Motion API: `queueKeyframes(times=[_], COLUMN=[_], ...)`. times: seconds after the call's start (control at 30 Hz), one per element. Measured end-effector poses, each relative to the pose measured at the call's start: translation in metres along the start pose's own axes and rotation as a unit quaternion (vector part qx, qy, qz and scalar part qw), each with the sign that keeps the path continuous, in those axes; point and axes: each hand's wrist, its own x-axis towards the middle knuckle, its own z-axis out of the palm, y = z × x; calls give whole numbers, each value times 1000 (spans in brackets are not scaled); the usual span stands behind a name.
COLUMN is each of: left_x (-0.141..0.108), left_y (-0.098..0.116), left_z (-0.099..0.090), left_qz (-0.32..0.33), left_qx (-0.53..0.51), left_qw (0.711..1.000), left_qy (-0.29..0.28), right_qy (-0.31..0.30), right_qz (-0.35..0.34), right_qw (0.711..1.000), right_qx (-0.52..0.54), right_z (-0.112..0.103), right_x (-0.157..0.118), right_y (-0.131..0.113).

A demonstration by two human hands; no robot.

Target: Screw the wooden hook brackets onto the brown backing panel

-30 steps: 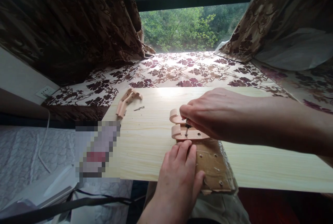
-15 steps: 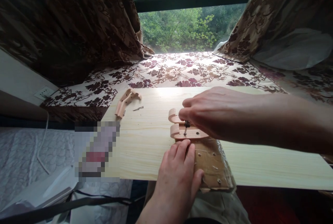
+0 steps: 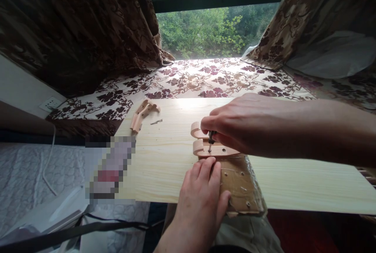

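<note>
My right hand (image 3: 235, 125) is closed around a dark screwdriver (image 3: 210, 138), whose tip meets a screw in the nearer of two curved wooden pieces (image 3: 216, 151). Behind it, the other curved wooden piece (image 3: 195, 128) is partly covered by my fingers. Both lie on a pale wooden board (image 3: 164, 159). My left hand (image 3: 199, 194) rests flat, fingers apart, on a brown cardboard piece (image 3: 235, 184) with several small screws in it, its fingertips at the nearer wooden piece's edge.
More curved wooden pieces (image 3: 141, 116) lie at the board's back left, beside some screws (image 3: 156, 121). A blurred-out object (image 3: 113, 168) is at the left edge. Behind the board are a floral cloth (image 3: 205, 76), curtains and a window.
My right hand has turned a little and lifted slightly around the screwdriver, showing more of its dark part. My left hand stays where it was.
</note>
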Motion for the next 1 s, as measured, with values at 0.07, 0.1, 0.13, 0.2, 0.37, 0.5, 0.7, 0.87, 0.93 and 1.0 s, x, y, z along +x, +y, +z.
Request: queueKeyframes(times=[0.07,0.1,0.13,0.2,0.37,0.5,0.7,0.87,0.93,1.0], left_x=[0,0,0,0,-1,0,0,0,0,0], left_y=[0,-1,-1,-1,-2,-2,-1,-2,-3,-3], left_z=[0,0,0,1,2,2,3,4,4,4], left_qz=[-1,0,2,7,7,8,2,8,10,10], left_qx=[1,0,-1,-3,0,-3,-6,-7,-5,-4], left_qw=[1000,1000,1000,1000,1000,1000,1000,1000,1000,1000], left_qy=[-1,0,1,4,11,13,15,16,18,22], right_qy=[4,8,13,23,0,-23,-4,-4,1,2], right_qz=[-12,-17,-22,-25,12,26,-17,-18,-11,8], right_qw=[1000,1000,1000,999,1000,999,1000,1000,1000,1000], right_qx=[9,11,13,7,-20,-25,-3,-5,-8,-13], right_z=[0,2,3,7,7,0,-5,-1,2,4], right_x=[-2,-1,-1,2,7,5,-2,2,5,7], right_y=[1,1,1,1,-1,-1,1,0,0,-1])
